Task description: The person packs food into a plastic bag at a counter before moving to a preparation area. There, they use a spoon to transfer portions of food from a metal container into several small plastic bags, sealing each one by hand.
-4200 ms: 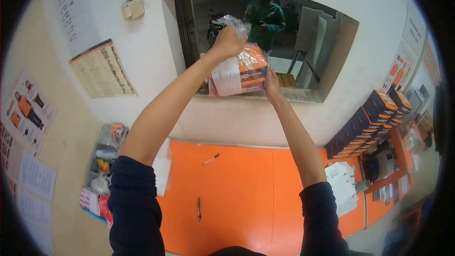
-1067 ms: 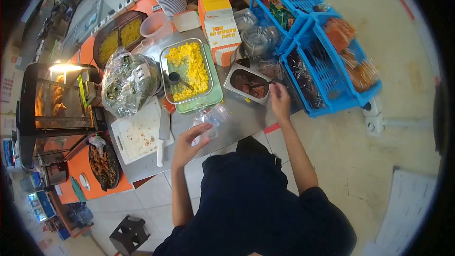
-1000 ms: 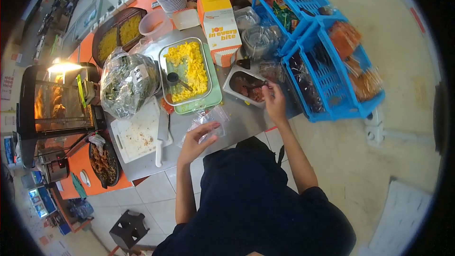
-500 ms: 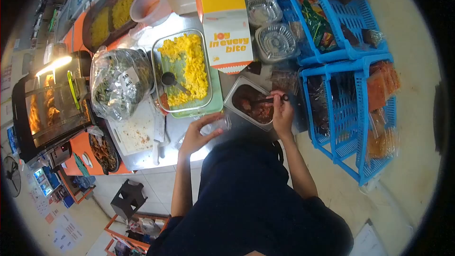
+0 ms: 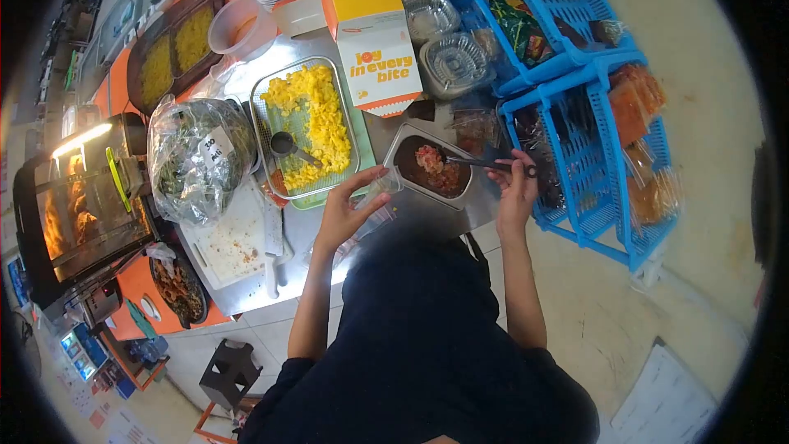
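My left hand [image 5: 341, 214] holds a small clear plastic bag [image 5: 380, 189] just beside the near-left corner of a steel pan of dark red sauce [image 5: 431, 171]. My right hand [image 5: 516, 189] grips the handle of a dark spoon [image 5: 481, 164]; the spoon's bowl reaches left over the pan with a lump of red sauce on it. Both hands are over the steel counter [image 5: 427, 214].
A tray of yellow rice with a scoop [image 5: 311, 127] sits left of the pan. A bag of greens [image 5: 197, 160], a cutting board with a knife [image 5: 246, 238], an orange-and-white box [image 5: 374, 41], foil containers [image 5: 452, 57], blue baskets [image 5: 575, 99] and a heated display case [image 5: 82, 189] surround them.
Since 4.2 s ago I have turned from the serving window to the counter. In the last second my right hand took the spoon and lifted sauce; my left hand brought the bag to the pan.
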The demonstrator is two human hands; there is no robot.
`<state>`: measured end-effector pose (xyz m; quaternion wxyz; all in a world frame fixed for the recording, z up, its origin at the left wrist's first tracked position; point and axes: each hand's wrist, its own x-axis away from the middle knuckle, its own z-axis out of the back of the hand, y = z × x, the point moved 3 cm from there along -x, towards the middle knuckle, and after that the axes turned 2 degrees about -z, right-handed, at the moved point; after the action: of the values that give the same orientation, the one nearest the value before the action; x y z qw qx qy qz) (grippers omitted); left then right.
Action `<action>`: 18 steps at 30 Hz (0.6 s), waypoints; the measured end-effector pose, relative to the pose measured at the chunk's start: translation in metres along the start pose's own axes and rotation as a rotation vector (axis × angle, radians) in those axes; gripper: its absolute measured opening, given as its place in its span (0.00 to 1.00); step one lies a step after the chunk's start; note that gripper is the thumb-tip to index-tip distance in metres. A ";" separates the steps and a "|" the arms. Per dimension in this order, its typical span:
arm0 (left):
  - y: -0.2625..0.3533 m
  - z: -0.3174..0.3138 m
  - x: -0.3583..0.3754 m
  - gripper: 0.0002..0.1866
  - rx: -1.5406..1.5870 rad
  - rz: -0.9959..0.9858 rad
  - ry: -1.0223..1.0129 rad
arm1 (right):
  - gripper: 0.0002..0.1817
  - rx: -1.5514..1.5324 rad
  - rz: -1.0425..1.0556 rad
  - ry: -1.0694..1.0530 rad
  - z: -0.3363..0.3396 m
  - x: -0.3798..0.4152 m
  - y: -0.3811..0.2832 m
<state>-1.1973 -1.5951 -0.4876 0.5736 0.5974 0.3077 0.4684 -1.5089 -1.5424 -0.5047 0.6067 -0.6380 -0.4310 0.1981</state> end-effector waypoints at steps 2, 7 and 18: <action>0.004 -0.004 -0.007 0.29 -0.041 -0.074 -0.035 | 0.17 -0.020 0.034 0.006 -0.002 0.007 -0.022; 0.032 -0.013 -0.019 0.35 0.100 -0.177 -0.131 | 0.14 -0.113 0.126 -0.073 -0.015 0.019 -0.081; 0.069 -0.021 -0.020 0.41 0.316 -0.201 -0.120 | 0.13 0.024 0.474 -0.429 -0.036 0.029 -0.132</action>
<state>-1.2359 -1.6149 -0.4268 0.5336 0.6733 0.4009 0.3183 -1.5055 -1.5550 -0.3657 0.4465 -0.6571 -0.3860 0.4688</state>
